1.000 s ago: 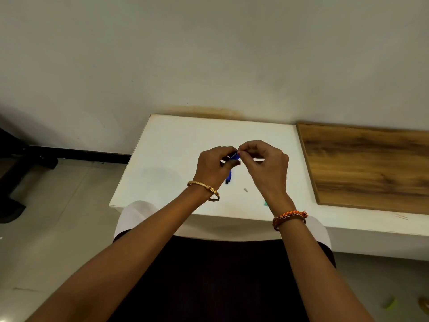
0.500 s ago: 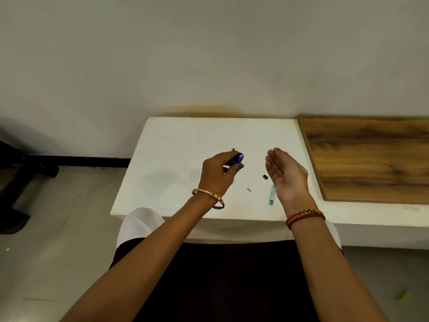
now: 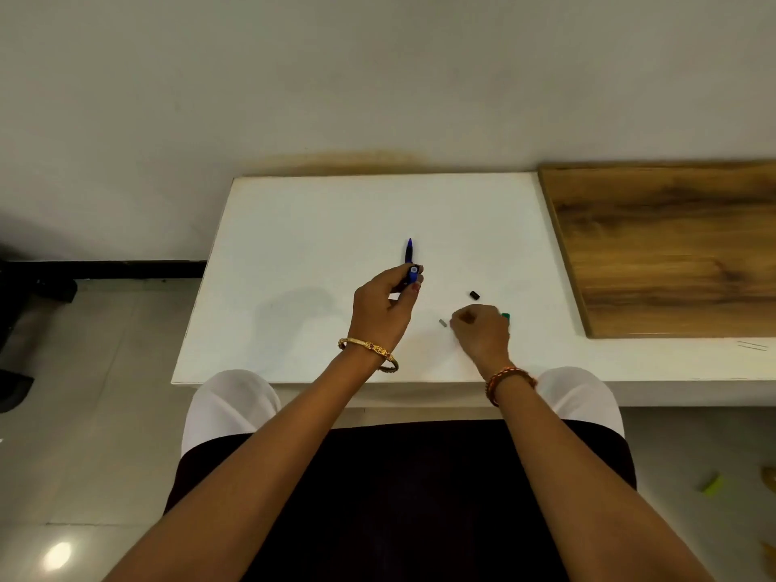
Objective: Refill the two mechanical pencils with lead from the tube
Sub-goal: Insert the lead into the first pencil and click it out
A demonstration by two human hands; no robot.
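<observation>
My left hand (image 3: 384, 306) holds a blue mechanical pencil (image 3: 409, 252) over the white table (image 3: 294, 254), tip pointing away and its open back end facing me. My right hand (image 3: 481, 331) is down on the table with its fingers curled over the green lead tube (image 3: 506, 316). Only the tube's end shows past the knuckles. A small black cap (image 3: 474, 294) lies on the table just beyond that hand. A tiny grey piece (image 3: 442, 322) lies between my two hands. I see only one pencil.
A wooden board (image 3: 672, 245) lies on the table's right part, close to my right hand. The wall stands directly behind the table. Tiled floor lies to the left, and a small green object (image 3: 711, 485) sits on the floor at right.
My hands have come apart. The right hand left the pencil, opened, then dropped onto the green lead tube and closed. The left hand keeps the blue pencil, now pointing away.
</observation>
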